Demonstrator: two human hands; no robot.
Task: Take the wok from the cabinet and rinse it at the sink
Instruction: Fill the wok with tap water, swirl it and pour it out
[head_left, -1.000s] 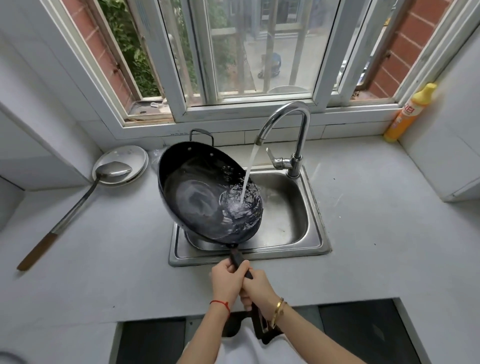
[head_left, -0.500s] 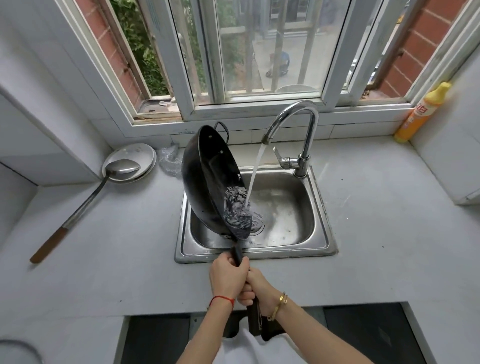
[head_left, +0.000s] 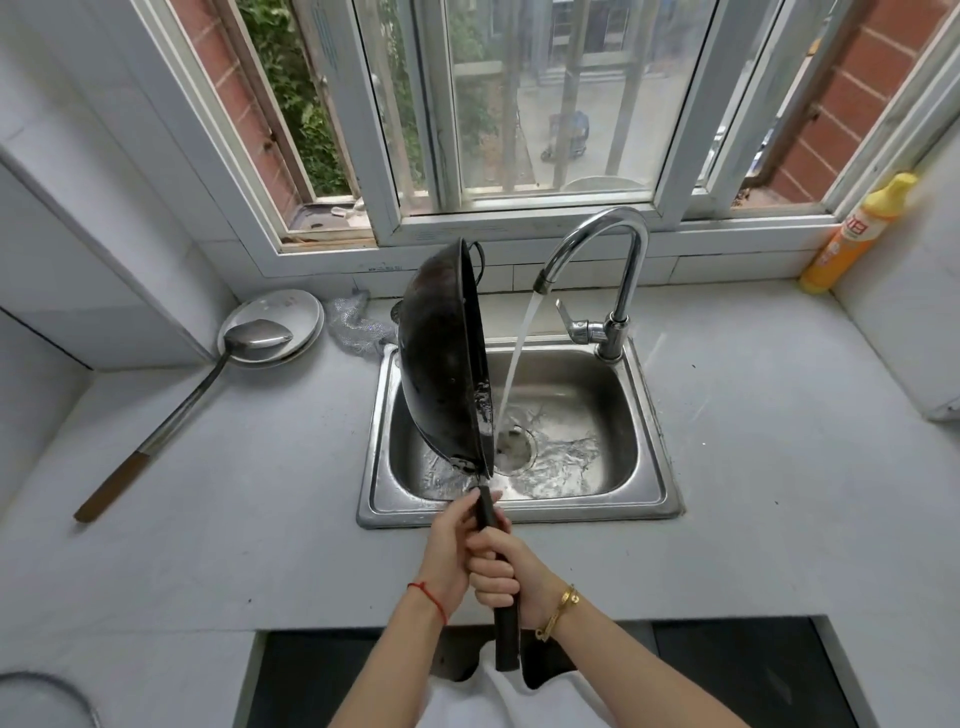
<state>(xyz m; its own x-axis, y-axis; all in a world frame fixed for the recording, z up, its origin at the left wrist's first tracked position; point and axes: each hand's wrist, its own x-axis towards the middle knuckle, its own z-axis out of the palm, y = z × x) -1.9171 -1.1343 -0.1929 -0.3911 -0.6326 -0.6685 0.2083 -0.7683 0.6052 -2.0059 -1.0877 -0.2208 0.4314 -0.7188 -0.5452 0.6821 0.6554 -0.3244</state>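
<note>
Ladle (head_left: 218, 364) far left on the counter (head_left: 260, 519), bowl resting on a steel lid (head_left: 275, 319) by the wall, mesh scourer (head_left: 358, 325) just beside the sink's back-left corner. Wok (head_left: 441, 358) is over the left half of the sink (head_left: 649, 499), tipped nearly on edge w/ its open side facing right toward the faucet (head_left: 608, 270); water stream (head_left: 514, 369) runs down just beside the rim, hitting the drain. I've got both hands wrapped tight on the long handle: left hand (head_left: 449, 551) fwd nearest the pan, right hand (head_left: 506, 569) behind it.

Risks imo:
- wet handle + heavy pan held out at that tilt, so the grip could slip or twist and the wok drops into the basin
- stream deflecting off the rim, splash onto counter and me
- swinging it back left could clip the scourer or lid

Surface: pale grey counter w/ a few dark specks, looks dry. Room: small kitchen, white-framed window (head_left: 519, 104) behind the sink w/ brick either side, yellow detergent bottle (head_left: 852, 234) in the right corner, dark open gap under the counter edge
</note>
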